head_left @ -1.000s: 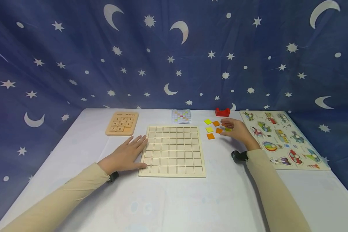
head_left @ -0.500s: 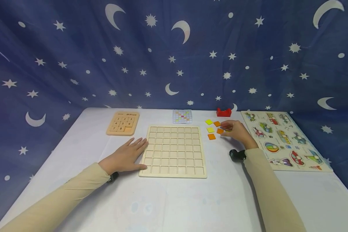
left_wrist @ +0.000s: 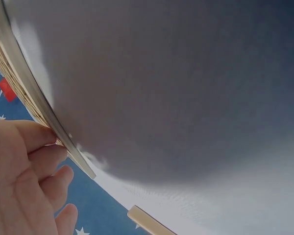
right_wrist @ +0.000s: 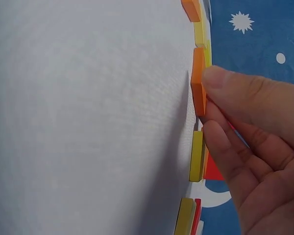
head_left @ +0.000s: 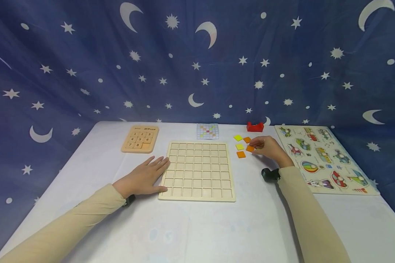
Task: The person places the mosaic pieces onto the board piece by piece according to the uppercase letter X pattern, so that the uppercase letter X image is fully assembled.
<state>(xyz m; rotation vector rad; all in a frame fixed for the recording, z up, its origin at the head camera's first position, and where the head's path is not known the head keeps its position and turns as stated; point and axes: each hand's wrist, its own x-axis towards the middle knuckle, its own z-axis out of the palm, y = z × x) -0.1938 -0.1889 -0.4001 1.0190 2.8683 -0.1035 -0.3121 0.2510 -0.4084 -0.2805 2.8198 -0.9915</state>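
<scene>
A pale wooden grid board [head_left: 197,171] lies in the middle of the table. My left hand [head_left: 145,177] rests at its left side with fingers spread, fingertips and thumb on the board's edge. To the right of the board, my right hand [head_left: 270,149] reaches into a group of small square tiles. Its thumb and fingers pinch an orange tile [right_wrist: 198,81], which stands slightly tilted in the right wrist view. Around it lie a yellow tile [head_left: 239,147], another orange tile [head_left: 241,155] and several more. Part of the group is hidden under the right hand.
At the back left lies a wooden number puzzle [head_left: 140,139]. A small pattern card [head_left: 207,131] stands behind the board, and a red holder [head_left: 255,127] is behind the tiles. A picture puzzle board [head_left: 326,160] covers the right side. A star-patterned curtain [head_left: 197,62] hangs behind the table.
My right hand has shifted slightly left, its fingers coming in on the orange tile. A yellow-green tile under that hand is now mostly covered. The left hand stays on the board.
</scene>
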